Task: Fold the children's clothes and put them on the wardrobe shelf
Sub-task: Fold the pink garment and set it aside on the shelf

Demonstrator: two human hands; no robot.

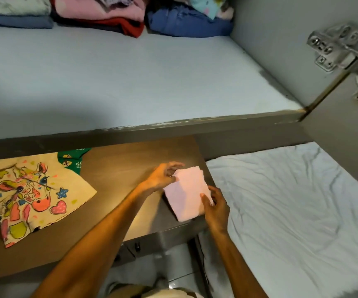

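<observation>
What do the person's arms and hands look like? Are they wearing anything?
Both arms are bare to the picture's bottom edge, with no sleeves showing. The left hand and the right hand wear no gloves, and no rings, watch or bracelets show on them.

The folded cloth point(187, 191) is pale pink. The shirt point(29, 196) is cream with a bright cartoon giraffe — stars, hearts. Green printed garment point(71, 158) behind; bedsheet point(292, 211) white.
</observation>
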